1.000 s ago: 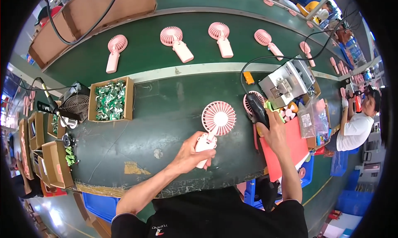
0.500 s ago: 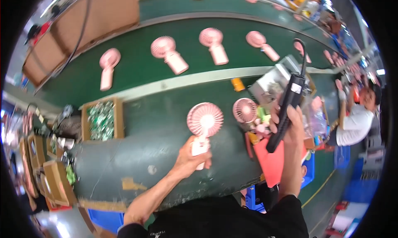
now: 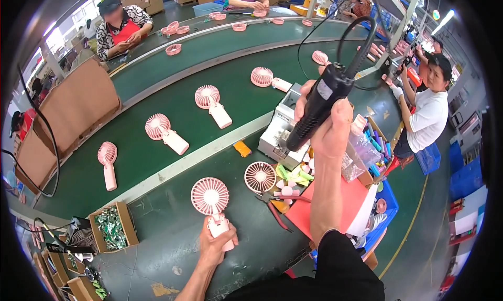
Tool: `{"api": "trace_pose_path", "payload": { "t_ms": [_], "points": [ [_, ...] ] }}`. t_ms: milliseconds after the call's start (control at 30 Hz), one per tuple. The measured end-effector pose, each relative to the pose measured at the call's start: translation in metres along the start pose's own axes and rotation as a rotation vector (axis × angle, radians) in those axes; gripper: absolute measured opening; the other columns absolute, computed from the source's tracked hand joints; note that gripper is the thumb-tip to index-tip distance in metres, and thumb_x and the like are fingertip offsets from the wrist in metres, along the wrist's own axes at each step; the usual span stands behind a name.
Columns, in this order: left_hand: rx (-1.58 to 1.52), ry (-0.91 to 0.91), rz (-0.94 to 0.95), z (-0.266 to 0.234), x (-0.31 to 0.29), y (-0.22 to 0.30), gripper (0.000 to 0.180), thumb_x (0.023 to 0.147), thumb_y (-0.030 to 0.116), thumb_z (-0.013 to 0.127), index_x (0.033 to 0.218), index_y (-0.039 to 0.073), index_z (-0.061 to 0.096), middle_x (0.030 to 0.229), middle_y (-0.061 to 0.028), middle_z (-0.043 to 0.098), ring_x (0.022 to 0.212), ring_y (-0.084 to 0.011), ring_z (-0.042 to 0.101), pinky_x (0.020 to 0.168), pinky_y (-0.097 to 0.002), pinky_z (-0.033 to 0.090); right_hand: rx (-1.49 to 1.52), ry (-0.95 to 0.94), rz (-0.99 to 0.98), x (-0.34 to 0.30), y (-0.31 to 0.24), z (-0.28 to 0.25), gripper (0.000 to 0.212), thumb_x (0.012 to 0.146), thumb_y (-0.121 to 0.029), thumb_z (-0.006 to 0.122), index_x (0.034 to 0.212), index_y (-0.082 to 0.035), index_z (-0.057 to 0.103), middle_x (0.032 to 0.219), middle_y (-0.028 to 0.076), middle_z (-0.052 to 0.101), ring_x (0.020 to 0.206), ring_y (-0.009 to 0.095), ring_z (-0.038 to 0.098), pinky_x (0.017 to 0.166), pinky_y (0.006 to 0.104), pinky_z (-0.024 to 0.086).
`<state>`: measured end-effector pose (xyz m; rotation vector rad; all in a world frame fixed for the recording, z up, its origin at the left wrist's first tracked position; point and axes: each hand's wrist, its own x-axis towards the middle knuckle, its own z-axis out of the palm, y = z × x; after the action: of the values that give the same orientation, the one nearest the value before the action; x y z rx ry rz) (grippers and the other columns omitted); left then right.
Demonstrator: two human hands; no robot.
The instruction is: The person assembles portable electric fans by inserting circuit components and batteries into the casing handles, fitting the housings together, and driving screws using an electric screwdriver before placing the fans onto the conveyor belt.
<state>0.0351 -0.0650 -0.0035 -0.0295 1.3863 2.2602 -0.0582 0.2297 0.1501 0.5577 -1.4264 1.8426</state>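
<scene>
My left hand (image 3: 216,242) is closed around the handle of a pink handheld fan (image 3: 210,195), held upright with its round grille facing up. My right hand (image 3: 332,124) grips a black electric screwdriver (image 3: 320,106), whose cord loops up from the top end. The screwdriver slants down over a grey metal box (image 3: 277,130) at the bench's far edge. Its lower end overlaps the box, and its bit cannot be made out. A loose round pink grille (image 3: 260,176) lies right of the held fan, beside red-handled pliers (image 3: 277,215).
A conveyor (image 3: 137,163) behind the bench carries several pink fans. A carton (image 3: 111,227) of green circuit boards stands at left. Pink and green fan blades (image 3: 288,190), a red sheet (image 3: 340,206) and an orange piece (image 3: 242,148) lie nearby. A co-worker (image 3: 427,109) stands at right.
The view has turned. My right hand has carried the screwdriver from above the red sheet to over the grey box. My left hand still holds the fan.
</scene>
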Motion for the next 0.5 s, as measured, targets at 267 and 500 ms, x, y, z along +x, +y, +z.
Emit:
{"api": "trace_pose_path", "payload": {
  "t_ms": [267, 500],
  "points": [
    [-0.048, -0.006, -0.005, 0.028, 0.040, -0.003, 0.047, 0.078, -0.001, 0.065, 0.118, 0.004, 0.041, 0.077, -0.0129, 0.056, 0.054, -0.0204, 0.058, 0.048, -0.0319, 0.049, -0.288, 0.135, -0.005, -0.004, 0.018, 0.007, 0.047, 0.089, -0.015, 0.059, 0.128, 0.007, 0.049, 0.088, 0.014, 0.062, 0.064, 0.016, 0.059, 0.056, 0.0278, 0.048],
    [-0.038, 0.002, -0.021, 0.026, 0.040, -0.004, 0.046, 0.078, -0.003, 0.065, 0.117, 0.003, 0.043, 0.076, -0.0127, 0.055, 0.051, -0.0193, 0.056, 0.045, -0.0310, 0.047, -0.491, 0.220, 0.157, -0.003, 0.037, 0.006, 0.031, 0.087, -0.003, 0.054, 0.117, 0.008, 0.054, 0.079, 0.009, 0.062, 0.058, 0.013, 0.056, 0.054, 0.0268, 0.047]
  ]
}}
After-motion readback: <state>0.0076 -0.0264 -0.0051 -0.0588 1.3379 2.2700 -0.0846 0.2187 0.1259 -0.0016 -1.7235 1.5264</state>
